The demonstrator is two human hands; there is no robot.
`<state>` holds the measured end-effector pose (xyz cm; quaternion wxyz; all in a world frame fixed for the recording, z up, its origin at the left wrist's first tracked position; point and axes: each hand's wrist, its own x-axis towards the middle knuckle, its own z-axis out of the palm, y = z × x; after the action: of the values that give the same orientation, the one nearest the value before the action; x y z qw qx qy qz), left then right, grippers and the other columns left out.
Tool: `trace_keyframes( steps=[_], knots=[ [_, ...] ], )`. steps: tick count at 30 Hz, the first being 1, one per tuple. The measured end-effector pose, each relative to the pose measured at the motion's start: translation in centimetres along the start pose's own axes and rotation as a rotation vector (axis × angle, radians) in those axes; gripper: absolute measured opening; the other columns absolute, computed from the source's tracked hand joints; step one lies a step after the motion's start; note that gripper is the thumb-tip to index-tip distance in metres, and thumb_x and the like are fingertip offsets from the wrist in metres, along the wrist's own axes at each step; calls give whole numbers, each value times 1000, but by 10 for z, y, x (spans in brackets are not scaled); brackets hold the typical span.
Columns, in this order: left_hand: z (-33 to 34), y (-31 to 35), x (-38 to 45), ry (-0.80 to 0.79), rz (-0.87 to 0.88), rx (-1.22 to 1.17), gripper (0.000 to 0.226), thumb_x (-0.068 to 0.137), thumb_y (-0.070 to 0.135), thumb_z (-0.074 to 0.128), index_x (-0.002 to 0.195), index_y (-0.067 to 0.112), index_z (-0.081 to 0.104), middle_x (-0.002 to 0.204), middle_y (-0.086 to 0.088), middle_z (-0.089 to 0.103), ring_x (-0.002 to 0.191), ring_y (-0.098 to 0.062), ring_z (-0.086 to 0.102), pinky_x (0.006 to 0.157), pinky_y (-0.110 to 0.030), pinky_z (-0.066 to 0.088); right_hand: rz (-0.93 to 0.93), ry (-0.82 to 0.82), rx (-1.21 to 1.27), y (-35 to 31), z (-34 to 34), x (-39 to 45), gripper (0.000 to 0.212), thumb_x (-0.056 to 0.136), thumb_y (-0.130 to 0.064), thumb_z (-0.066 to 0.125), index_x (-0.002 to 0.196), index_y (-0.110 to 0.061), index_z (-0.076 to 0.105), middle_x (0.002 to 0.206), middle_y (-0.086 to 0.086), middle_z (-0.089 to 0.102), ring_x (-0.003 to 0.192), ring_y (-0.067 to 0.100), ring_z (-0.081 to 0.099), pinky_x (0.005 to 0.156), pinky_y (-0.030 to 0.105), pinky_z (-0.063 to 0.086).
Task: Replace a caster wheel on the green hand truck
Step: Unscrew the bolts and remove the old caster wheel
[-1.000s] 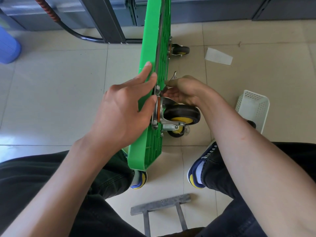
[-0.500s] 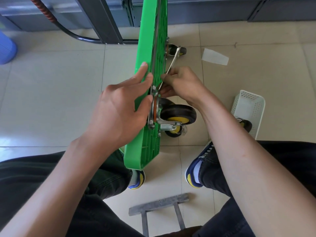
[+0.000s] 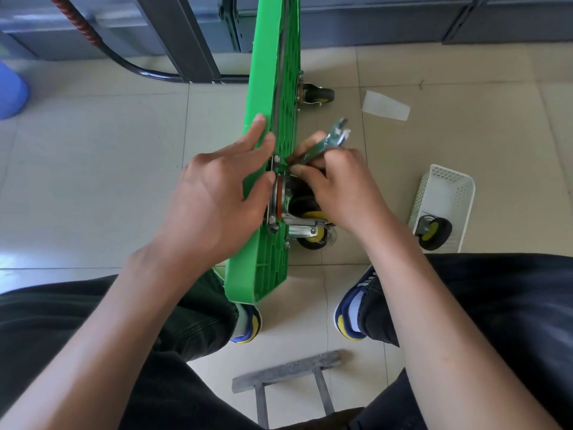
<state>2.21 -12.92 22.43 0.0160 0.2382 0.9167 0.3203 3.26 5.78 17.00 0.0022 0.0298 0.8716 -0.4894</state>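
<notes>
Green hand truck deck (image 3: 263,181) on edge on floor between my knees; my left hand (image 3: 214,193) flat against it, fingers straight; my right hand (image 3: 338,184) grips wrench (image 3: 322,147) at caster wheel (image 3: 310,221) mounting plate; spare caster (image 3: 434,232) in white basket (image 3: 446,193).

Honestly there's nothing readable anywhere here, no brand, label, number or sign that I can make out. The green hand truck (image 3: 273,88) shows only plain ribbed plastic, and the wrench (image 3: 322,144) is too small and glary to tell if it carries any stamp. Same for the white basket (image 3: 446,187) and the scrap of paper (image 3: 386,106) on the floor, both look blank from this angle.
</notes>
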Motion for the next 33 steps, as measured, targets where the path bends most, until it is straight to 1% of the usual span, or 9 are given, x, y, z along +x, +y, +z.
trace_keyframes(
  steps=[3, 7, 10, 13, 16, 19, 23, 28, 33],
  knots=[
    [-1, 0, -1, -13, -5, 3, 44, 94, 24, 60, 137, 19, 63, 153, 6, 46, 42, 0, 48, 58, -16, 42, 13, 60, 54, 10, 4, -7, 2, 98, -12, 65, 100, -11, 65, 94, 0, 74, 88, 10, 72, 83, 27, 57],
    [0, -1, -1, -11, -5, -4, 42, 95, 22, 61, 137, 18, 63, 153, 6, 46, 42, 4, 47, 63, -19, 44, 100, 168, 177, 18, 1, -8, 12, 97, -13, 68, 105, -18, 60, 86, -13, 75, 85, -2, 72, 83, 24, 58],
    [0, -1, -1, -15, -2, -13, 43, 94, 22, 60, 137, 18, 63, 153, 4, 46, 41, 3, 47, 63, -17, 42, 172, 212, 265, 22, -2, -3, 21, 97, -21, 69, 114, -23, 58, 88, -6, 78, 84, 7, 75, 88, 41, 60],
    [0, -1, -1, -14, 3, -15, 42, 94, 21, 60, 136, 17, 64, 153, 4, 46, 42, 3, 47, 65, -16, 42, 229, 230, 361, 22, -4, 10, 32, 99, -18, 65, 128, -18, 51, 89, 0, 79, 80, 12, 76, 85, 42, 62],
    [0, -1, -1, -3, 9, -13, 43, 94, 23, 59, 136, 17, 64, 152, 3, 47, 43, 3, 49, 68, -22, 46, 288, 218, 405, 25, -5, 26, 44, 100, -15, 63, 140, -8, 44, 86, 6, 78, 74, 17, 75, 75, 35, 63],
    [0, -1, -1, 0, 6, -6, 43, 94, 24, 58, 136, 18, 64, 153, 5, 46, 45, 4, 49, 69, -29, 54, 363, 184, 469, 33, -1, 42, 48, 99, -12, 64, 141, -5, 42, 81, 13, 75, 68, 23, 73, 68, 38, 62],
    [0, 0, -1, 7, 9, -9, 43, 94, 21, 60, 136, 17, 64, 153, 4, 46, 50, 17, 47, 70, -31, 56, 518, 63, 578, 42, 4, 59, 53, 99, -7, 64, 143, -4, 36, 75, 16, 73, 65, 27, 71, 67, 39, 62],
    [-1, 2, 0, 10, 8, -16, 43, 93, 19, 60, 136, 16, 64, 152, 3, 47, 67, 11, 51, 71, -37, 59, 626, -66, 672, 44, 5, 65, 30, 100, -4, 60, 126, 6, 49, 67, 14, 73, 65, 27, 73, 66, 37, 64],
    [-1, 1, -1, -7, 12, -23, 41, 94, 18, 61, 135, 15, 65, 151, 2, 48, 48, 19, 45, 70, -25, 51, 701, -129, 753, 50, 6, 64, 12, 100, -5, 60, 110, 2, 58, 77, 17, 75, 74, 28, 76, 68, 34, 62]
  ],
)
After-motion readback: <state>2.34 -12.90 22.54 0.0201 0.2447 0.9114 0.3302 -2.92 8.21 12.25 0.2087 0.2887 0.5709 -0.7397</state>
